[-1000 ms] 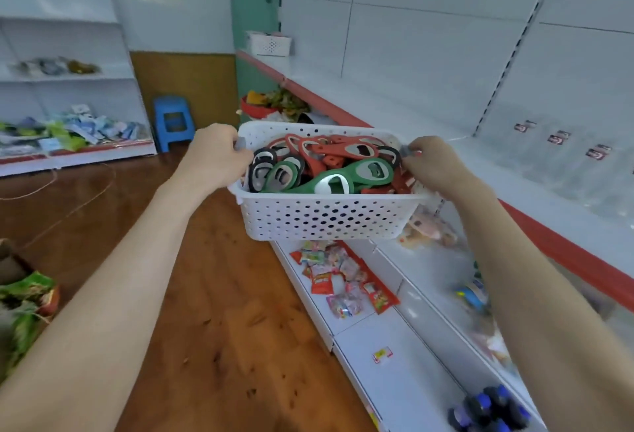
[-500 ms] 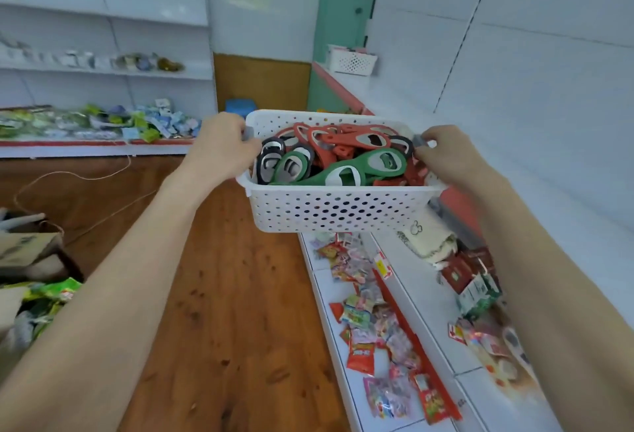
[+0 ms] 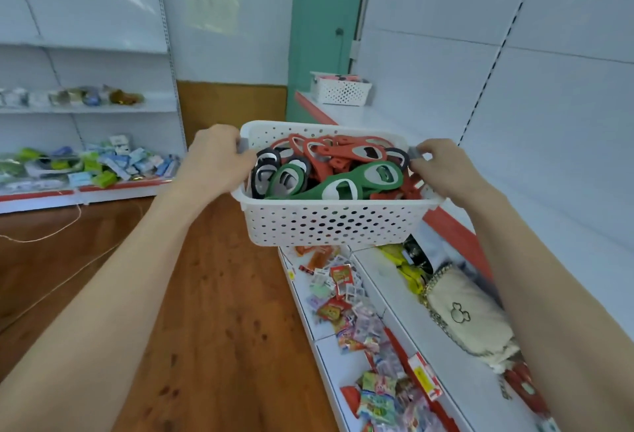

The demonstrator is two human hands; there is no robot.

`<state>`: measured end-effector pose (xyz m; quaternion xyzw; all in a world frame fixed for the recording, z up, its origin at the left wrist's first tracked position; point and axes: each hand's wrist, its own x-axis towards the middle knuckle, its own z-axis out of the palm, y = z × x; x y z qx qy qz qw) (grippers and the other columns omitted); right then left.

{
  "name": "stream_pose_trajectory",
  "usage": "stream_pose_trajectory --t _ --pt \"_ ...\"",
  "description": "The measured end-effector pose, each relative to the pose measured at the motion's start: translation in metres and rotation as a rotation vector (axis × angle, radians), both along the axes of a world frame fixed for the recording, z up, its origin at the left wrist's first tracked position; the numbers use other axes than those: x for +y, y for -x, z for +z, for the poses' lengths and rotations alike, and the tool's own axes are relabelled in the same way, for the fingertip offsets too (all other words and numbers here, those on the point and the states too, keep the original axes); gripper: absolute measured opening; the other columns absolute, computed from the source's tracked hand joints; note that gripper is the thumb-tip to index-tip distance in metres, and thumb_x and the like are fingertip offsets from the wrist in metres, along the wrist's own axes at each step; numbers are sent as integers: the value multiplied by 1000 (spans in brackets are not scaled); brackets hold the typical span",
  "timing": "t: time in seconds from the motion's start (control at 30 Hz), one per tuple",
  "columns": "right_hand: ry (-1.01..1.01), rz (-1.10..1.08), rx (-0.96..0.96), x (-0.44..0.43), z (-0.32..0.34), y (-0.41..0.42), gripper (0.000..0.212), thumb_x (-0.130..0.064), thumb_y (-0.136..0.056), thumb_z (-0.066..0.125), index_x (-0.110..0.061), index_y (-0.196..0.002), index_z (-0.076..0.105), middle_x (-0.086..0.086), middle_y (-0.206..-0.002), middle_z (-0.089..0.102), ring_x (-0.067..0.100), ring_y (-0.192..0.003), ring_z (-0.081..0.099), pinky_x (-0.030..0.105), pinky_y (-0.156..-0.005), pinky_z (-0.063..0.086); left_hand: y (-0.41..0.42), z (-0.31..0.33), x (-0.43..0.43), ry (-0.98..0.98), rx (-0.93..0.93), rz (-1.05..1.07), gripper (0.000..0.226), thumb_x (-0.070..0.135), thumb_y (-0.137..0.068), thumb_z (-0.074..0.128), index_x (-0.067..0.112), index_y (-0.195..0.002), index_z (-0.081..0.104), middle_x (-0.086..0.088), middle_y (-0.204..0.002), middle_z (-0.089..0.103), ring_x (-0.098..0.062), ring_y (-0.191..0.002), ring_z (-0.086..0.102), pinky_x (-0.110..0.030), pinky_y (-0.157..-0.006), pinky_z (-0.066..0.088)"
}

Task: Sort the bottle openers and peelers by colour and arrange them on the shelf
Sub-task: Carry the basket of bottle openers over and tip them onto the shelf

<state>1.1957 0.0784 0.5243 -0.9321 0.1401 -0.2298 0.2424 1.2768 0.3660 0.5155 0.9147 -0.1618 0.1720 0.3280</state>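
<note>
A shop aisle with a wooden floor (image 3: 212,311) runs toward a green door (image 3: 326,19), white shelving on both sides. In the middle, held in the air over the near right shelves, is a white perforated basket (image 3: 326,222). The left hand (image 3: 212,160) is clenched over its left rim and the right hand (image 3: 442,170) grasps its right rim.

Inside lie red openers (image 3: 346,153), green openers (image 3: 374,174) and black openers (image 3: 264,170), all jumbled together. I cannot tell which pieces, if any, are peelers.

By my reading the task has hardly begun: nothing is sorted and no piece lies on a shelf. The upper right shelf (image 3: 377,116), with a second basket (image 3: 339,90) at its far end, looks the likely place. Still to do: set the basket down, separate the colours, lay them out. The lower right shelves hold packets (image 3: 346,294) and a cream bag (image 3: 463,315).
</note>
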Motion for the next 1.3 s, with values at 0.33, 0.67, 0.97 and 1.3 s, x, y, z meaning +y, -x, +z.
stream_pose_trajectory --t 0.33,0.67,0.97,1.3 --pt "-6 -90 -34 -87 -2 -158 25 -14 -92 49 2 -108 61 17 -114 61 31 -102 58 25 -74 36 -176 -5 -93 18 15 -65 22 10 -85 49 -8 -88 61 -24 -83 64 -25 -65 46 -32 -51 35" --pt "-17 -66 -32 -169 23 -308 30 -22 -96 46 0 -108 61 14 -113 62 30 -100 60 33 -83 47 -319 14 -174 46 21 -71 18 10 -83 50 -4 -79 60 -11 -73 55 -22 -64 46 -28 -51 34" --pt "-13 -130 -34 -208 21 -420 27 -21 -97 45 -2 -99 63 10 -99 65 27 -91 62 29 -76 42 -453 13 -222 41 2 -157 19 10 -83 49 -3 -70 54 -10 -66 49 -24 -60 41 -29 -48 28" --pt "-47 -335 -56 -250 18 -497 27 -21 -98 44 -2 -103 62 9 -90 64 25 -80 62 28 -72 44 -565 23 -290 25 17 -390 14 5 -85 47 -4 -82 57 -21 -81 65 -33 -77 59 -31 -57 38"
